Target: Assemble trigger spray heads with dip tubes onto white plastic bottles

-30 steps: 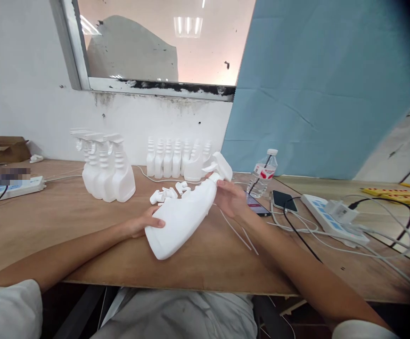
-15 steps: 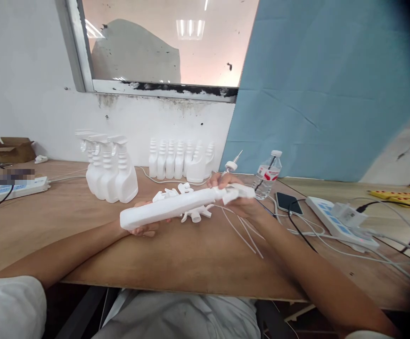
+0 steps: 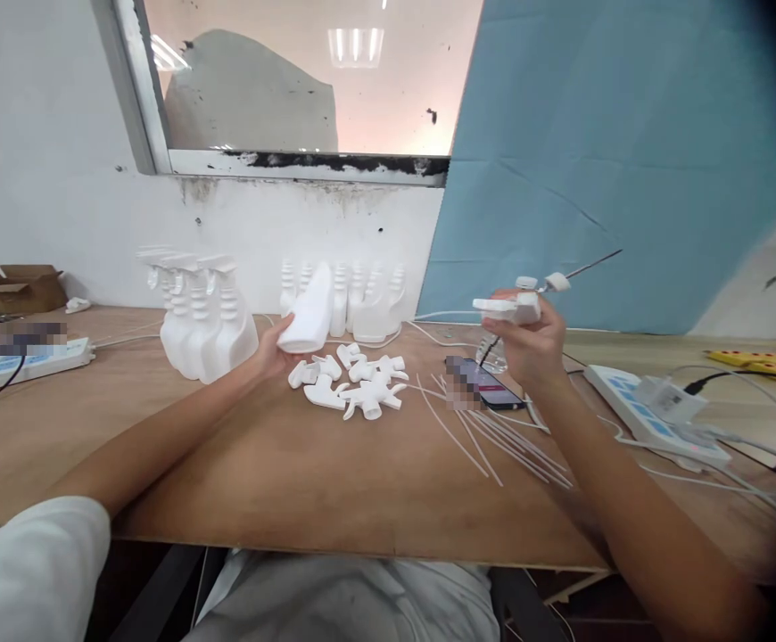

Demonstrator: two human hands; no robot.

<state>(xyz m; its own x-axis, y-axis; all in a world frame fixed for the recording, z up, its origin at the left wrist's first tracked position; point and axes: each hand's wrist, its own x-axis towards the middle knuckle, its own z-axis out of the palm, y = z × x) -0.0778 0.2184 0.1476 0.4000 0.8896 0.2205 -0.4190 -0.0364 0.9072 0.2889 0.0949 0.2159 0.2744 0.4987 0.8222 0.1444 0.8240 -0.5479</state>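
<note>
**Above the table, bottle left and spray head right, well apart**

Over the table (image 3: 294,473) the left hand (image 3: 268,348) has its grip closed round the lower end of a white bottle (image 3: 308,312). The bottle's long axis runs up and away toward the wall.

The right hand (image 3: 528,343) is raised, its grip clamped on a spray head (image 3: 512,308). The nozzle points left toward the bottle. The thin tube (image 3: 585,265) sticks out up and right, away from it.

Loose spray heads (image 3: 354,383) lie on the table between and below the hands.

The bottle's neck merges with the row of white bottles (image 3: 361,299) behind it, so the opening is hard to make out. A water bottle (image 3: 491,355) is mostly hidden behind the right hand.
</note>
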